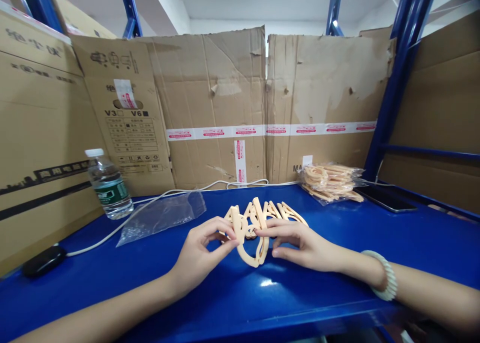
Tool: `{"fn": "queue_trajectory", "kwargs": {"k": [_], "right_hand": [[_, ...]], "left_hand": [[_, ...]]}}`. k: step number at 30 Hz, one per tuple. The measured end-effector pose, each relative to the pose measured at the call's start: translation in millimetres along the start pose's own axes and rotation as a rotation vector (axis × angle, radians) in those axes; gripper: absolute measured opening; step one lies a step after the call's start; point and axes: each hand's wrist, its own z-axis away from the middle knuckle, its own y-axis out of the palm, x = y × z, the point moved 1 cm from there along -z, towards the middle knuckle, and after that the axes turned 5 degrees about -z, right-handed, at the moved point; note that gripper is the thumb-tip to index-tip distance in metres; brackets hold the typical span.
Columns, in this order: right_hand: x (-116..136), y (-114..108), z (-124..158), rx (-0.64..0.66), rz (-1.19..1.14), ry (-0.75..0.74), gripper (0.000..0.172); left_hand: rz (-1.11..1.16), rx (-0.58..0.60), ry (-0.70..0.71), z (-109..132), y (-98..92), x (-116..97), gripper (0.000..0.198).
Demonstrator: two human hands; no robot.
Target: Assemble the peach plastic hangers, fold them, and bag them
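Observation:
A beige plastic folding hanger [247, 259] is held up over the blue table, its two arms standing up and its curved part hanging low. My left hand [204, 245] pinches the left arm between thumb and fingers. On the other side, my right hand [300, 243] has its fingertips on the right arm, with the thumb lower down beside it. Just behind lie several more beige hangers [290, 212] in a row on the table, partly hidden by my hands and the held one.
Clear plastic packs of beige hangers [330, 180] lie at the back right beside a black phone [390, 198]. On the left are an empty clear plastic bag [165, 215], a water bottle [110, 188], a white cable [112, 235] and a black device [44, 261]. Cardboard [213, 103] walls the back.

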Motion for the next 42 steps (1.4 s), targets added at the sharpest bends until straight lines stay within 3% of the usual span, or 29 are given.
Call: {"fn": "queue_trajectory", "kwargs": {"k": [8, 17, 23, 27, 32, 38, 42], "right_hand": [[3, 2, 0, -0.036, 0.031, -0.020, 0.039], [12, 5, -1, 0.055, 0.051, -0.024, 0.052], [20, 0, -1, 0.095, 0.220, -0.060, 0.055], [20, 1, 0, 0.106, 0.189, -0.061, 0.056], [15, 2, 1, 0.112, 0.124, -0.037, 0.056], [12, -2, 2, 0.002, 0.181, -0.003, 0.049], [18, -1, 0, 0.062, 0.213, 0.004, 0.045]], "left_hand": [[-0.110, -0.019, 0.114, 4, -0.4, -5, 0.007], [0.050, 0.067, -0.031, 0, 4.3, 5, 0.007], [0.061, 0.084, 0.000, 0, 4.8, 3, 0.007], [0.042, 0.072, 0.042, 1, 5.8, 0, 0.007], [0.087, 0.072, -0.024, 0, 6.1, 3, 0.008], [0.197, 0.017, -0.170, -4, 5.2, 13, 0.016], [0.185, 0.041, -0.175, -3, 6.7, 13, 0.017]]}}
